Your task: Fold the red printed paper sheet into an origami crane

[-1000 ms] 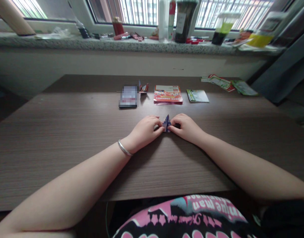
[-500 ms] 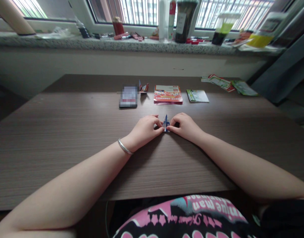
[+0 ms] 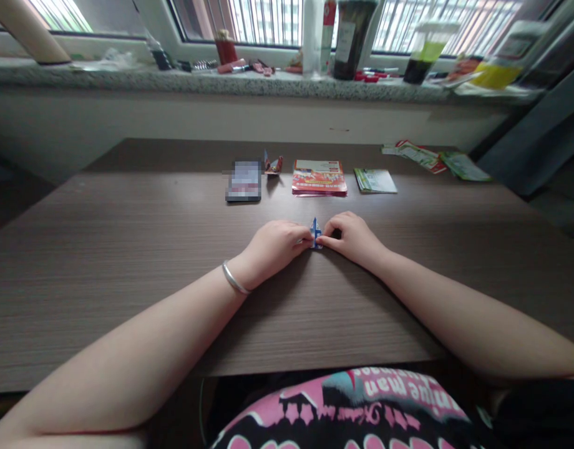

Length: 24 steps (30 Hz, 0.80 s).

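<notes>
Between my two hands, on the table, is a small folded paper (image 3: 316,234) in blue and white with a pointed tip facing away from me. My left hand (image 3: 280,243) pinches its left edge, thumb and fingers closed together. My right hand (image 3: 350,237) grips the right lower edge between thumb and forefinger. The fingertips cover part of both sides of the paper. Beyond the hands stands a red folded paper figure (image 3: 273,165), beside a stack of red and white printed paper sheets (image 3: 319,179).
A phone (image 3: 244,181) with a blurred screen lies left of the red figure. To the right are a small pile of green-white paper (image 3: 375,181) and loose paper strips (image 3: 420,156). Bottles and cups line the stone windowsill (image 3: 268,86) behind the brown table (image 3: 128,249).
The left fingers have closed in on the paper, narrowing the gap between thumb and forefinger. The paper's raised middle now looks flatter. My right hand has barely moved.
</notes>
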Tool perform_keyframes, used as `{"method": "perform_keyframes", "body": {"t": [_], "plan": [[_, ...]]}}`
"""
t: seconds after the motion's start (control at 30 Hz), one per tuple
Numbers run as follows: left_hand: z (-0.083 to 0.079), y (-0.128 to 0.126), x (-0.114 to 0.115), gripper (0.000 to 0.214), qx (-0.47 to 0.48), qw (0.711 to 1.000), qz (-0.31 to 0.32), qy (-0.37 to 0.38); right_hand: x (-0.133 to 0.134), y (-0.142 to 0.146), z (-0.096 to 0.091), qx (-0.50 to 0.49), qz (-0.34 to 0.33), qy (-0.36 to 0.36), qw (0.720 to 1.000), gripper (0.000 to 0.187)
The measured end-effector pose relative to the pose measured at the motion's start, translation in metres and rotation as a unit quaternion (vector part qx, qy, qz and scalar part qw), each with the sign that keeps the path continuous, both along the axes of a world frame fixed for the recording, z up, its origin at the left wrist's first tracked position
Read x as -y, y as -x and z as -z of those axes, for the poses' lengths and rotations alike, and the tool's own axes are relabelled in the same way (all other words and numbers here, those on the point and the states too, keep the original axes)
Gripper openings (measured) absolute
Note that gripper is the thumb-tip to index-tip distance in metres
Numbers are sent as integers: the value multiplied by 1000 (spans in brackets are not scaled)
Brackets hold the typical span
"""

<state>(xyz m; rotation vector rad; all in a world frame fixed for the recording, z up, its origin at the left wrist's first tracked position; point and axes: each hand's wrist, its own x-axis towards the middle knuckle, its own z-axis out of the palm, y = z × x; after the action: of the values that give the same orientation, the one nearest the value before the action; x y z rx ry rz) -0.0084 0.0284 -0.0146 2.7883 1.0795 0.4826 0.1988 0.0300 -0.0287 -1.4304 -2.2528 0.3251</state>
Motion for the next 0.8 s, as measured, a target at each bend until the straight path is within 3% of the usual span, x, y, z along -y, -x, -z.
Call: {"method": "perform_keyframes", "body": {"t": [0.1,0.27,0.43,0.6,0.8], "plan": [[2,1,-3,18,13,1000,25,-11,0,0,0,2,1,0,1000,19],[6,4,-4,20,49,998,-2,-40,1,-1,0,-4,2,-13,1000,17],[6,5,-2,22,33,999,16,-35,10,-1,-3,-18,-47,-57,997,12],[2,4,2,24,4,997,17,-79,20,1,-8,51,-68,-97,992,20],[-2,4,0,23,-14,996,66,-59,25,1,-13,121,-97,-118,981,23]]}}
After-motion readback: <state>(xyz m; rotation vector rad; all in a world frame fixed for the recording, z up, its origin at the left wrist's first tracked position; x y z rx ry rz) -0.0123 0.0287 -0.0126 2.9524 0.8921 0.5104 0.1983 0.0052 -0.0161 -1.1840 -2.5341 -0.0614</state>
